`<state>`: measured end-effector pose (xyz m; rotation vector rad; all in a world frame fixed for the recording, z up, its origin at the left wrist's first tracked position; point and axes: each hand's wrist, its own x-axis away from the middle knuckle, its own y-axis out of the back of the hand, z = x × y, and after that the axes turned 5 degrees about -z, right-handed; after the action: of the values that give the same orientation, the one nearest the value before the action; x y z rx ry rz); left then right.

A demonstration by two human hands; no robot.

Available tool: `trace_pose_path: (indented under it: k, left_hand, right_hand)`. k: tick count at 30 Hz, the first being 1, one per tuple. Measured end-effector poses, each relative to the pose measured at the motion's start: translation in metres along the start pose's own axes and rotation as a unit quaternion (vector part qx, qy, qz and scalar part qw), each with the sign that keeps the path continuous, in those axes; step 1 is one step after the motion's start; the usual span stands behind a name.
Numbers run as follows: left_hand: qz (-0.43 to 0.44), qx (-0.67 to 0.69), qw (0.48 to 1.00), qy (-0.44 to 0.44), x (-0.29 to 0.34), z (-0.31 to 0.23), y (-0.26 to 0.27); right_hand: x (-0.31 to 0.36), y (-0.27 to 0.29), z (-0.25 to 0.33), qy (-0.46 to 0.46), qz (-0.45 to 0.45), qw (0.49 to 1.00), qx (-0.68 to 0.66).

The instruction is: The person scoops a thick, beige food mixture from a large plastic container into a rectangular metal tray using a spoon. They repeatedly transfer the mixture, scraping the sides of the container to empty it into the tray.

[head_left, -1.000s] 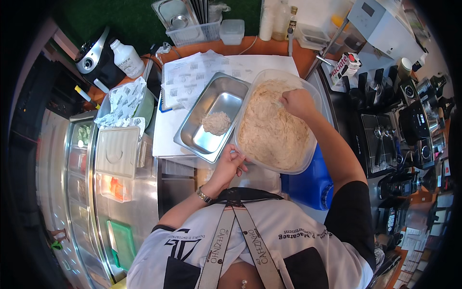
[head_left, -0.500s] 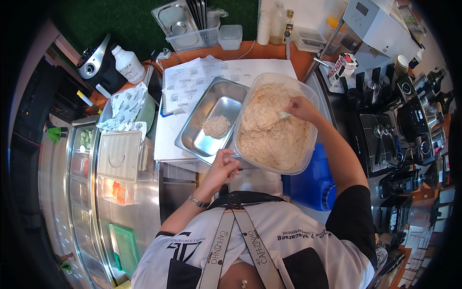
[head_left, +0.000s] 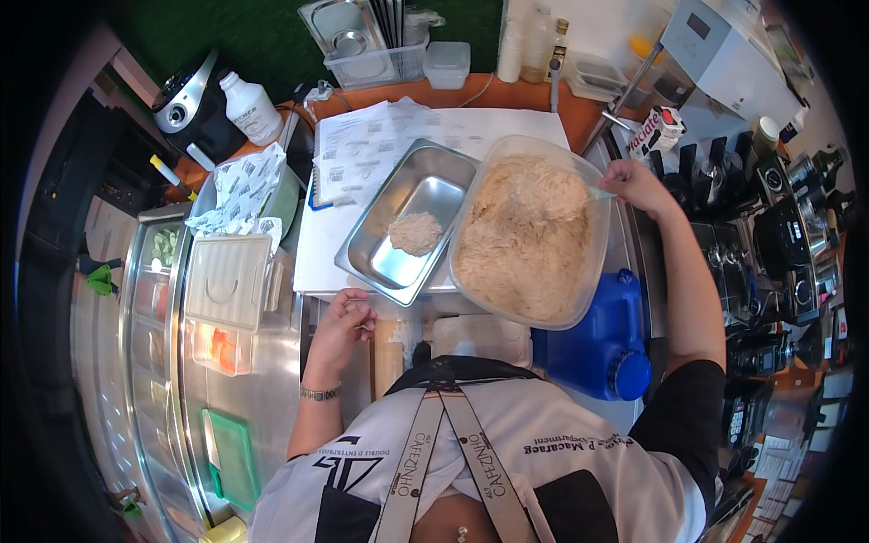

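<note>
A large clear plastic tub (head_left: pixel 529 312) holds a pale, shredded, doughy mixture (head_left: pixel 520 262). At the tub's right rim my right hand (head_left: pixel 641 188) pinches the pale handle of a utensil (head_left: pixel 599 193). Its working end is hidden by a heaped lump of mixture, so its kind is unclear. Left of the tub, touching or nearly touching it, lies a steel pan (head_left: pixel 371 240) with one lump of the mixture (head_left: pixel 415 234) inside. Below that pan, by the front edge of the white board, my left hand (head_left: pixel 342 326) hovers with loosely bent fingers, holding nothing.
Printed paper sheets (head_left: pixel 362 145) lie behind the pan on the white board (head_left: pixel 317 262). A blue jug (head_left: pixel 593 348) stands right of my body. To the left are a lidded container (head_left: pixel 226 281) and a paper-lined bin (head_left: pixel 237 195). A burner (head_left: pixel 724 253) sits at right.
My right hand has moved right, from over the mixture to the tub's rim, with the utensil. The left hand has drawn left, away from the pan's near corner.
</note>
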<state>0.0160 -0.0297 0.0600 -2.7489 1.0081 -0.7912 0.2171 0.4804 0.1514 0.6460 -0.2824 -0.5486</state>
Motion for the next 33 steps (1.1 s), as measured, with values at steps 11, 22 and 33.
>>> trace_pose_path:
  k: [11, 22, 33]
  left_hand:
    - [-0.068, 0.051, 0.996, -0.037, 0.012, -0.004, 0.034]
    - [-0.111, 0.094, 0.989, -0.037, 0.029, -0.003, 0.073]
    - [-0.001, 0.065, 0.998, -0.015, 0.003, -0.036, 0.09]
  right_hand:
    - [-0.064, 0.001, 0.159, 0.091, 0.053, 0.983, 0.15]
    - [-0.09, -0.254, 0.18, 0.322, 0.036, 0.77, 0.55]
    - [-0.064, -0.245, 0.167, 0.328, -0.121, 0.79, 0.504]
